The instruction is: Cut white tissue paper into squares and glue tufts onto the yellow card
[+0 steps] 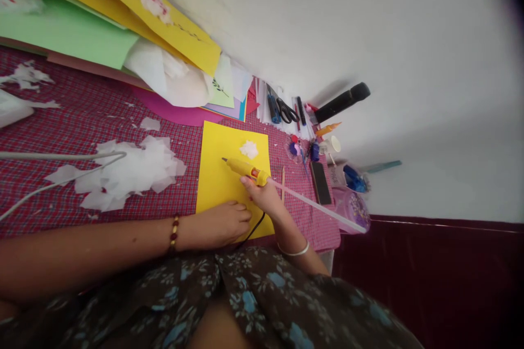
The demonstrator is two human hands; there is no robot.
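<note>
My right hand [262, 196] is wrapped around the grip of a yellow glue gun [245, 170], whose nozzle points left above a yellow sheet of paper [216, 144]. A long clear glue stick [315, 204] sticks out of the gun's back end, past my wrist. On the sheet, just beyond the gun, lies a small white paper flower [249, 149]. My left hand [225, 223] rests on the sheet's near part, fingers bent and pressed together; whatever may be under them is hidden. A black cord [256, 227] runs from beneath my right hand.
White tissue paper pieces [131, 169] are heaped at left, crossed by a pale cable [61, 156]. Colored sheets [73, 27] stand along the wall. Scissors [286, 112], a pencil [283, 182], a phone [320, 182] and a pink container [347, 207] lie towards the right.
</note>
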